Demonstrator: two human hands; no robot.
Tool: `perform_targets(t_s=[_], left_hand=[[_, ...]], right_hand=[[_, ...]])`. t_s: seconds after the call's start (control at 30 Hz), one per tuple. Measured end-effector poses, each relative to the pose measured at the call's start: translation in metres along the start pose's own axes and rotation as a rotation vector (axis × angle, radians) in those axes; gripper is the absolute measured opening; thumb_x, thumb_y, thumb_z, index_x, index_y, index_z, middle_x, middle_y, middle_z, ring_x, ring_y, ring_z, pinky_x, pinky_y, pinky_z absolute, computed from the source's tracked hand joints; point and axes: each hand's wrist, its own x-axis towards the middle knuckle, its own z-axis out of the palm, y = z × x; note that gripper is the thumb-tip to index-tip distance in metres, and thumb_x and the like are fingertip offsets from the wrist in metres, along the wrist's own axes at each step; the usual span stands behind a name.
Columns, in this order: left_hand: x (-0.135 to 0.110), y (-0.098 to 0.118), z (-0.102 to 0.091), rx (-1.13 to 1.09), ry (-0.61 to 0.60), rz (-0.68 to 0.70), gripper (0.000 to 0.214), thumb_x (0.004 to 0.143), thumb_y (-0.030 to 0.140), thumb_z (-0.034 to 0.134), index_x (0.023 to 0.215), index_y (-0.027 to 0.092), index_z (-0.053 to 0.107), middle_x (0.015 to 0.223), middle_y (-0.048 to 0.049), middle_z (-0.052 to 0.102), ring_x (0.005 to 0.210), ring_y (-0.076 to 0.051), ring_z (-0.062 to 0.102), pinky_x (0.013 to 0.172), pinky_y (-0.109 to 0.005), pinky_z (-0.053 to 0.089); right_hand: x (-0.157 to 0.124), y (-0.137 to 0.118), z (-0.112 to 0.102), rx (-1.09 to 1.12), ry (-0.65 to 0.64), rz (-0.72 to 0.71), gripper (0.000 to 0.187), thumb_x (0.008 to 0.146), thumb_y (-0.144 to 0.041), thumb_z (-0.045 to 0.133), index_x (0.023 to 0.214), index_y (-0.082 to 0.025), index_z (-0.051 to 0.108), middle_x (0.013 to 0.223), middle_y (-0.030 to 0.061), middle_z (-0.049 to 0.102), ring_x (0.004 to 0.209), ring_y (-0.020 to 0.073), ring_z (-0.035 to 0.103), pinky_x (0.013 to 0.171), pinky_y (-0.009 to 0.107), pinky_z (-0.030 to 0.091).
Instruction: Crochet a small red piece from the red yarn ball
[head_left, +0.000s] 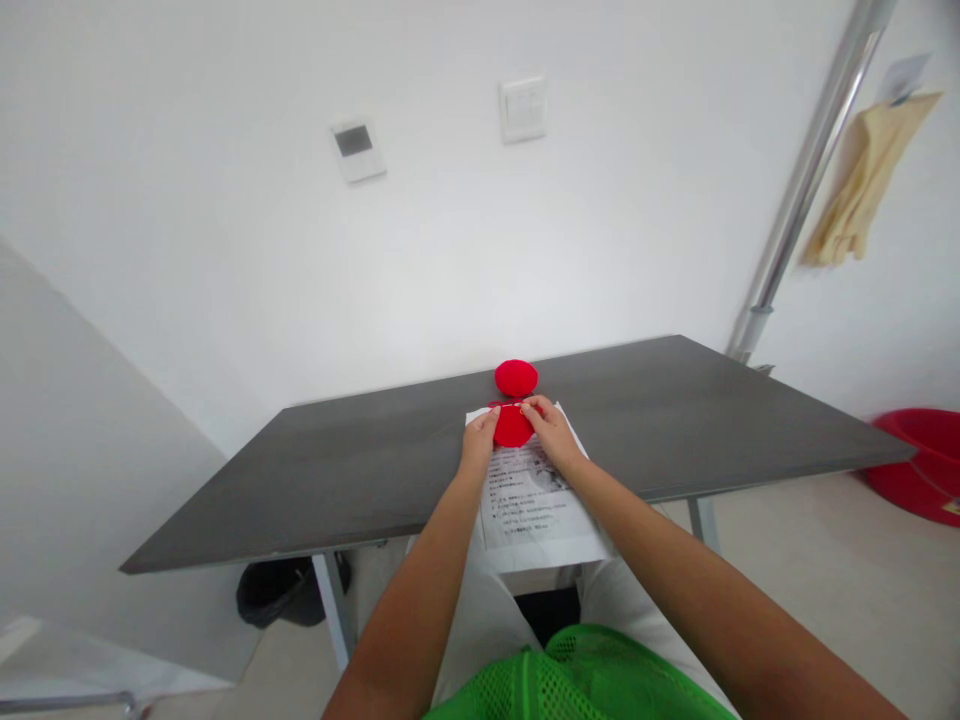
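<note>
My left hand (480, 432) and my right hand (550, 428) are both closed on a small red fabric piece (513, 428), pinching its upper edge from either side. The piece rests over the far end of a printed white sheet of paper (529, 500) that lies on the dark grey table (360, 470) and overhangs its near edge. A second red fabric piece (516, 377), rounded, lies on the table just beyond my hands, apart from them.
A white wall with a switch plate (523, 107) stands behind the table. A metal pole (806, 180) and hanging beige gloves (862, 180) are at the right. A red basin (926, 460) sits on the floor at right, a black bag (289, 590) under the table.
</note>
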Motion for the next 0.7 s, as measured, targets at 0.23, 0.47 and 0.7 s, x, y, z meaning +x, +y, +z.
perform_targets(t_s=[0.23,0.47,0.7], left_hand=[[0.001,-0.004,0.0,-0.055,-0.05,0.045,0.04,0.064,0.05,0.074,0.083,0.015,0.068,0.077,-0.0045,0.069,0.068,-0.015,0.061,0.068,-0.027,0.047],[-0.002,0.0,0.002,-0.051,-0.002,0.015,0.035,0.058,0.035,0.078,0.086,0.016,0.069,0.082,-0.0053,0.07,0.074,-0.018,0.063,0.076,-0.032,0.048],[-0.006,0.005,0.003,-0.047,-0.035,0.025,0.031,0.057,0.033,0.078,0.082,0.017,0.069,0.079,-0.004,0.07,0.072,-0.017,0.062,0.074,-0.03,0.047]], right_hand=[[0.002,0.004,-0.001,0.069,-0.003,0.002,0.027,0.074,-0.047,0.058,0.084,-0.021,0.061,0.069,0.0003,0.063,0.064,0.0175,0.057,0.063,0.03,0.046],[0.0,-0.003,-0.004,0.058,0.195,-0.162,0.035,0.08,-0.039,0.054,0.111,-0.023,0.058,0.103,0.0068,0.065,0.094,0.02,0.06,0.079,0.033,0.047],[-0.004,-0.009,-0.003,-0.065,0.01,-0.103,0.027,0.081,-0.044,0.05,0.075,-0.02,0.061,0.073,0.003,0.062,0.072,0.0183,0.055,0.067,0.029,0.042]])
